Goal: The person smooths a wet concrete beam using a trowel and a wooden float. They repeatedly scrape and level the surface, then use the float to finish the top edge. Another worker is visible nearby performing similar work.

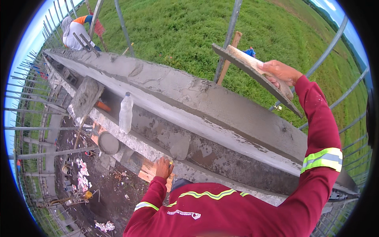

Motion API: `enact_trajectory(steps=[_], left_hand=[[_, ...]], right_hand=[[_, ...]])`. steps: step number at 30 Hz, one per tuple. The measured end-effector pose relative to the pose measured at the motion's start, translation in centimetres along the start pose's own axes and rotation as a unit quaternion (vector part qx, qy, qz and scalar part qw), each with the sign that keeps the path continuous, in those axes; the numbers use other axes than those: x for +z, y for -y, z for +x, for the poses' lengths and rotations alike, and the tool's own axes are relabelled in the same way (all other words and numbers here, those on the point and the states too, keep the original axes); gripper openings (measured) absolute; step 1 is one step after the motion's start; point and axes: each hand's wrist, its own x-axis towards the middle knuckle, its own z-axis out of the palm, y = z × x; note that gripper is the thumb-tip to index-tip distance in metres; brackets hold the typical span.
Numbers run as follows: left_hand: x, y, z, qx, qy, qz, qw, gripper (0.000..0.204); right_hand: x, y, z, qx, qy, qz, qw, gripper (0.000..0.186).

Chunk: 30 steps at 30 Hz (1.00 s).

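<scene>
My right hand (278,73) is raised over the far wall top, closed around the handle of a flat plastering float (256,77). The float is tilted, its grey underside facing the wall. Low at the near edge of the trough, my left hand (163,168) is closed on a trowel with a yellow-tipped handle. The trowel blade (181,148), coated in grey mortar, rests over the trough floor. Beyond it, wet mortar covers the long wall top (173,81), rough in places.
A clear plastic bottle (126,112) stands on the trough's near ledge. Left of it are a mortar-covered board (87,96) and a round mortar container (108,143). Metal bars (229,39) rise behind the wall. Another person (77,33) bends at the far left. Debris-strewn ground lies below.
</scene>
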Motion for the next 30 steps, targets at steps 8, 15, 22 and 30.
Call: enact_trajectory(steps=[8, 15, 22, 30], left_hand=[[5.3, -0.2, -0.1, -0.051, 0.007, -0.081, 0.995, 0.043], [5.8, -0.9, -0.3, -0.077, 0.026, -0.107, 0.991, 0.035], [6.0, -1.2, -0.2, -0.092, 0.009, -0.110, 0.990, 0.035], [6.9, -0.7, -0.3, -0.105, 0.009, -0.086, 0.991, 0.036]], right_hand=[[5.2, -3.8, 12.6, 0.061, 0.154, 0.107, 0.980, 0.047], [8.0, -0.5, 15.0, 0.085, 0.249, 0.111, 0.958, 0.045], [12.8, 4.7, 24.4, 0.033, 0.295, 0.133, 0.946, 0.043], [9.8, -0.6, 19.0, 0.018, 0.274, 0.085, 0.958, 0.047]])
